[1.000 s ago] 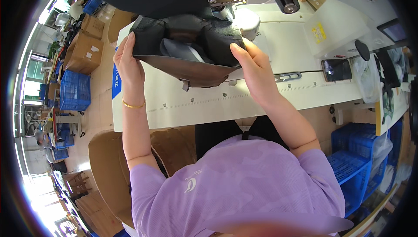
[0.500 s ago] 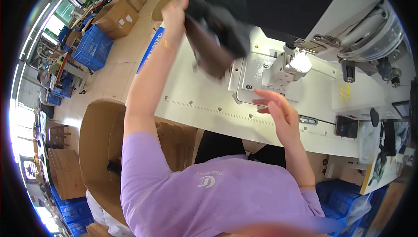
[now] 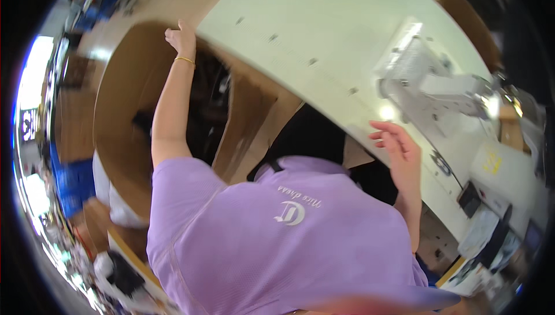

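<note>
Over the rim of a tall open cardboard box [image 3: 124, 83], beside the table's near left corner, my left hand [image 3: 182, 40] is raised with its fingers loosely apart and nothing visible in it. Dark pieces [image 3: 211, 92], blurred, lie inside that box, below my left wrist. Above the table's front edge my right hand [image 3: 400, 152] hovers with bent, parted fingers, holding nothing. It is nearest to the white sewing machine [image 3: 451, 86], whose lamp is lit, and its bright work plate [image 3: 402, 60].
The white table [image 3: 289, 20] runs from upper left to lower right, with marks along its front edge. A dark phone-like object [image 3: 469, 198] lies at its right end. Blue crates [image 3: 75, 182] and more cartons stand at the left.
My left hand has come down and left from above the table to the box, and the dark brown-and-black piece has left it. The view has turned left; my right hand stays open.
</note>
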`<action>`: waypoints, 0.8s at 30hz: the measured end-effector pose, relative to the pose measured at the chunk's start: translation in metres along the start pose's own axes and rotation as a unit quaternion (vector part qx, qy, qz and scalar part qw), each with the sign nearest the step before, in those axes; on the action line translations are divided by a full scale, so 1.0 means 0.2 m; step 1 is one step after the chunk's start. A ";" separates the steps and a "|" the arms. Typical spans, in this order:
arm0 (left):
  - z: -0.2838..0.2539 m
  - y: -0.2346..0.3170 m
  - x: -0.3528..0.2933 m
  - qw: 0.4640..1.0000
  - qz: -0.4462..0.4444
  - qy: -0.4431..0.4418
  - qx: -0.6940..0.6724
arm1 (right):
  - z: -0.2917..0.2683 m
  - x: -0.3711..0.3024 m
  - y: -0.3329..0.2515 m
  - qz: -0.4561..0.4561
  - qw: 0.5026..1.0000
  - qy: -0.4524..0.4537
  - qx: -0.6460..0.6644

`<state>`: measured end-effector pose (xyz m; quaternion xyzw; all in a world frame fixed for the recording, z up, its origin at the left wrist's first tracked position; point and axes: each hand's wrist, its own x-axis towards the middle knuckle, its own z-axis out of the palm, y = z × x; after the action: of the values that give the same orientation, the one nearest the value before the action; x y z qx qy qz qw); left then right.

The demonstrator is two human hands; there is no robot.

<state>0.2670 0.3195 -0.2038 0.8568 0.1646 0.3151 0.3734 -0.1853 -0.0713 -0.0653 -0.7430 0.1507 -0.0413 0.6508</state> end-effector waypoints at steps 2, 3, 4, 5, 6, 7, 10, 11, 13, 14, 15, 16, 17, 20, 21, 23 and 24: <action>-0.22 -0.38 -0.17 0.975 0.001 -0.049 0.215 | 0.06 0.02 0.01 0.021 0.999 0.002 -0.026; -0.31 -0.61 -0.26 0.972 0.015 -0.056 0.226 | 0.09 0.02 0.00 0.035 0.999 -0.008 -0.038; -0.41 -0.87 -0.36 0.969 0.032 -0.061 0.238 | 0.12 0.03 -0.01 0.047 0.998 -0.017 -0.047; -0.51 -1.12 -0.47 0.949 0.005 -0.127 0.288 | 0.16 0.04 -0.02 0.051 0.997 -0.039 -0.045; -0.57 -1.26 -0.66 0.909 -0.091 -0.209 0.348 | 0.21 0.05 -0.03 0.051 0.997 -0.033 -0.056; -0.67 -1.42 -0.77 0.848 -0.182 -0.314 0.388 | 0.25 0.07 -0.04 0.046 0.997 -0.031 -0.062; -0.88 -1.73 -1.04 0.748 -0.263 -0.539 0.284 | 0.34 0.11 -0.03 0.050 0.995 -0.055 -0.071; -0.82 -1.70 -1.12 0.739 -0.264 -0.501 0.363 | 0.36 0.11 -0.03 0.055 0.993 -0.057 -0.083; -0.76 -1.46 -1.18 0.721 -0.269 -0.467 0.436 | 0.42 0.12 0.00 0.062 0.991 -0.064 -0.098; -0.78 -1.43 -1.16 0.672 -0.193 -0.516 0.495 | 0.45 0.12 0.00 0.061 0.990 -0.075 -0.102; -0.80 -1.43 -1.16 0.615 -0.113 -0.558 0.546 | 0.46 0.12 -0.01 0.064 0.989 -0.081 -0.104; -0.83 -1.50 -1.12 0.613 -0.118 -0.557 0.548 | 0.48 0.12 -0.02 0.062 0.989 -0.087 -0.102; -0.89 -1.62 -1.07 0.630 -0.144 -0.559 0.520 | 0.48 0.12 -0.03 0.060 0.989 -0.092 -0.100; -0.90 -1.64 -1.06 0.652 -0.150 -0.541 0.509 | 0.50 0.13 -0.02 0.071 0.987 -0.093 -0.112; -0.91 -1.63 -1.07 0.664 -0.138 -0.549 0.489 | 0.51 0.13 -0.01 0.071 0.987 -0.091 -0.110; -0.90 -1.58 -1.08 0.684 -0.111 -0.539 0.478 | 0.52 0.14 0.03 0.066 0.988 -0.096 -0.102; -0.93 -1.64 -1.10 0.686 -0.119 -0.535 0.479 | 0.55 0.14 0.03 0.063 0.987 -0.105 -0.102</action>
<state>-0.0359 0.5243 -0.4414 0.9153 0.1662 -0.3657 -0.0290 -0.1315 0.0254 -0.0922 -0.7949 0.1315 0.0937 0.5849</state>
